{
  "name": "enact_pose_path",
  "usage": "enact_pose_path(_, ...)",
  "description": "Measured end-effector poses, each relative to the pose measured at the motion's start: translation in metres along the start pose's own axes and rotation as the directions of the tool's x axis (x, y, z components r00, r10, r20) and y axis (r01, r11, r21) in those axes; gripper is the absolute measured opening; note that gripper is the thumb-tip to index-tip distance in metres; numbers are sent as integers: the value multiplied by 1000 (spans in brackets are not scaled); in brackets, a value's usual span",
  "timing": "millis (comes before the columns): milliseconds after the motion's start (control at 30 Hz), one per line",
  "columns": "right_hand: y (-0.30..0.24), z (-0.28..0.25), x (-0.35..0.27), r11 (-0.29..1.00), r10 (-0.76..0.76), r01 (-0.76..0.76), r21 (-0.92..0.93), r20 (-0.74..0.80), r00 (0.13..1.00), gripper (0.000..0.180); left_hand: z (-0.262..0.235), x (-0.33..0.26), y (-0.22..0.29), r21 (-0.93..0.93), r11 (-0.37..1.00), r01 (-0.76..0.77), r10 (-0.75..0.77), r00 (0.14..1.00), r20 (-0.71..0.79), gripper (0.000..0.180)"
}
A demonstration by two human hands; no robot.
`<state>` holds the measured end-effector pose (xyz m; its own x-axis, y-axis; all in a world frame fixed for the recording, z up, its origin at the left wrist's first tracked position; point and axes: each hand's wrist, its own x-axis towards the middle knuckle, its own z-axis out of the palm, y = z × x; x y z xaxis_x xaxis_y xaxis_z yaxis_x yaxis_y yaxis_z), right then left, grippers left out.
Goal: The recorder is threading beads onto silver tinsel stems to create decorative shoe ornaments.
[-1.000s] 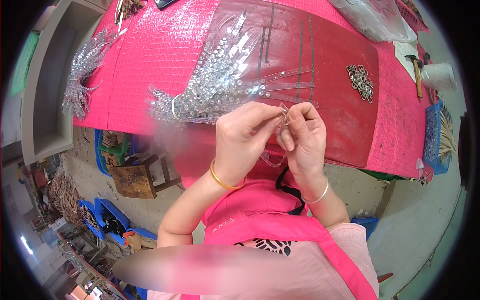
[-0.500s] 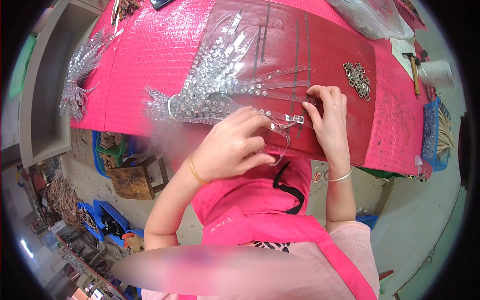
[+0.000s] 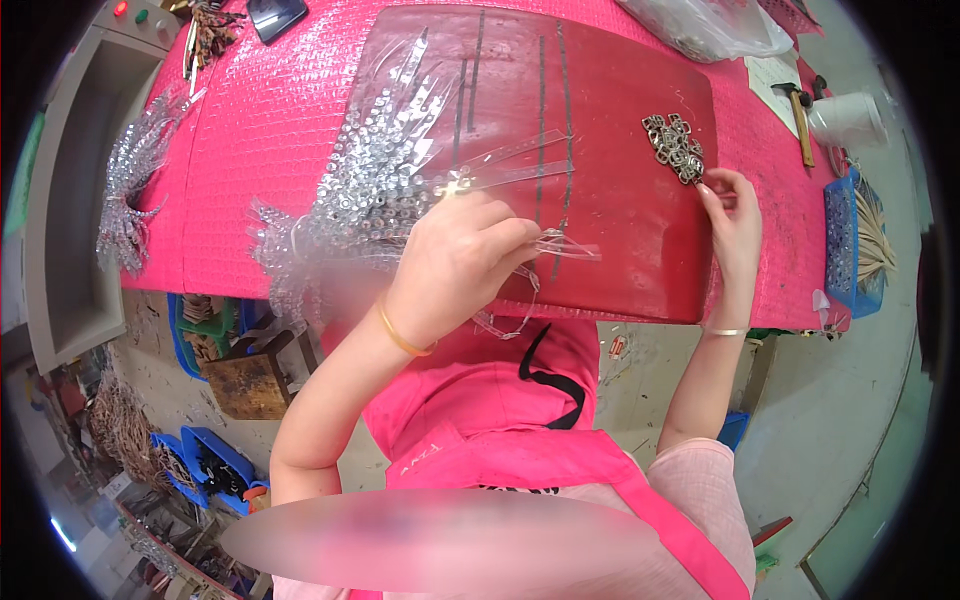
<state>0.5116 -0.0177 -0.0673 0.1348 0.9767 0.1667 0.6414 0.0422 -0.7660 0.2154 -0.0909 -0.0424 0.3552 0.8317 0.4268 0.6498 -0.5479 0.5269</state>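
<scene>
Left hand (image 3: 458,252) pinches strips (image 3: 572,247) — right (image 3: 736,222), perhaps, a buckle (image 3: 691,171).

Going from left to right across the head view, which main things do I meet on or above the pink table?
Small silvery bundle, gathered end of the larger bundle, left hand, metal buckle pile, right hand, hammer.

The left hand (image 3: 458,250) pinched a clear strap (image 3: 573,248); left of that grip lay a bundle of studded strips (image 3: 372,170). Well to its right, the right hand (image 3: 737,222) had its fingertips at a pile of metal buckles (image 3: 673,147).
</scene>
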Motion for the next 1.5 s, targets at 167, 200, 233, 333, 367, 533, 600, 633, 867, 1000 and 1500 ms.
enact_pose_path(167, 4, 1, -2, 993, -7, 20, -120, 104, 995, 13, 2, 3, 5, -203, 979, 34, -38, 999, -14, 14)
enact_pose_path(200, 4, -1, -8, 999, -26, 30, -41, 98, 995, 12, 2, 4, 5, -203, 979, 33, -37, 999, -16, 14)
enact_pose_path(233, 0, 1, -20, 998, 57, -58, 15, 89, 994, 11, 2, 3, 5, -250, 965, 84, -86, 996, 5, 13)
enact_pose_path(333, -9, 5, -42, 959, 121, -149, 242, 125, 985, 6, -3, 6, 7, -326, 929, 175, -159, 984, 77, 12)
enact_pose_path(367, -16, 5, -47, 958, 125, -152, 242, 123, 985, 6, -5, 7, 8, -347, 912, 218, -186, 975, 124, 12)
enact_pose_path(533, -47, 3, -54, 638, 174, -437, 634, 434, 884, 11, -5, 14, 10, -527, 712, 464, -364, 886, 288, 14)
enact_pose_path(600, -48, 11, -54, 559, 115, -466, 685, 493, 862, 12, -7, 18, 8, -578, 619, 531, -408, 847, 341, 16)
enact_pose_path(633, -52, 15, -54, 543, 118, -468, 698, 488, 865, 14, -10, 22, 10, -582, 551, 598, -440, 801, 406, 16)
enact_pose_path(867, -76, 36, -61, 563, 42, -418, 713, 480, 876, 17, -13, 27, 7, -648, 341, 681, -452, 723, 522, 14)
enact_pose_path(1000, -84, 46, -61, 536, -48, -386, 751, 483, 874, 15, -12, 25, 6, -691, 288, 663, -424, 735, 529, 14)
enact_pose_path(1500, -88, 60, -58, 465, -17, -482, 743, 552, 834, 11, 1, 24, -2, -710, 395, 582, -402, 805, 436, 17)
